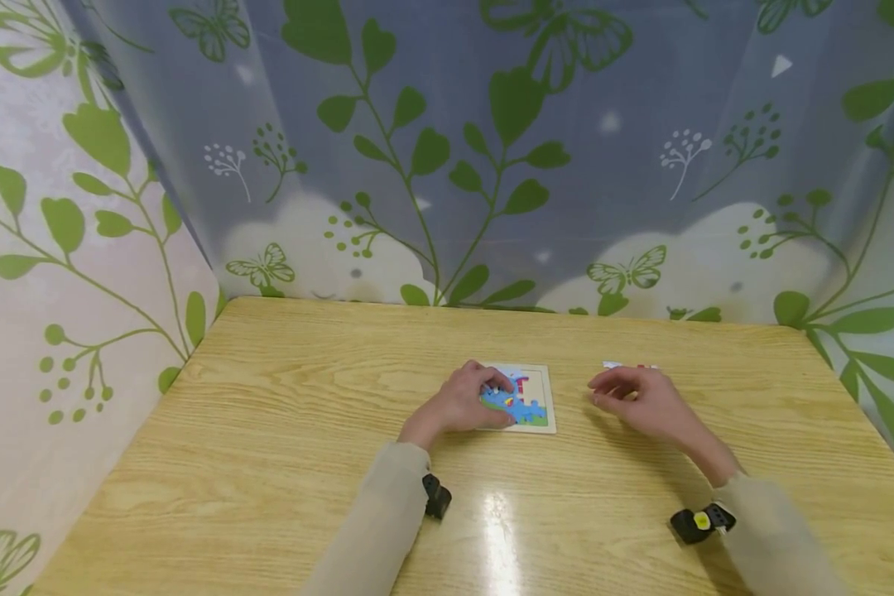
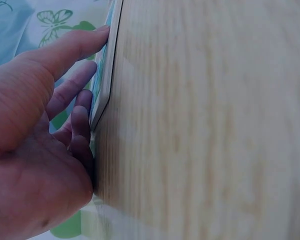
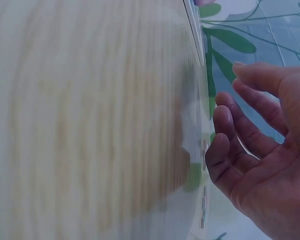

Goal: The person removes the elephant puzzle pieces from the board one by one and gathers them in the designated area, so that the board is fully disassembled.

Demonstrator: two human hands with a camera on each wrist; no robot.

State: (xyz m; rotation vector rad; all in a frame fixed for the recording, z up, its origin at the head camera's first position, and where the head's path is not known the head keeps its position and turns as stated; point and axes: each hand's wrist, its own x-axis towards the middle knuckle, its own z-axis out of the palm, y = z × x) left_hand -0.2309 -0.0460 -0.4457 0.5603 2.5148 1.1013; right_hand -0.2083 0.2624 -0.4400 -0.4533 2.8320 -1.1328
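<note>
A small square jigsaw puzzle (image 1: 536,414) lies flat on the table, with blue and green pieces in a pale frame and a bare patch at its upper right. My left hand (image 1: 465,399) rests over its left side, thumb and fingertips touching the top; in the left wrist view the thumb (image 2: 77,47) lies on the puzzle (image 2: 106,75), seen edge-on. To the right of the puzzle, my right hand (image 1: 644,401) hovers just above the table with loosely bent fingers and nothing in them. Behind it, loose puzzle pieces (image 1: 609,364) show partly, the rest hidden by the hand.
The wooden table (image 1: 268,463) ends at a patterned curtain (image 1: 447,165) along the back, with more printed cloth on both sides. A dark camera (image 1: 437,497) is strapped at the left wrist, another camera (image 1: 691,526) at the right.
</note>
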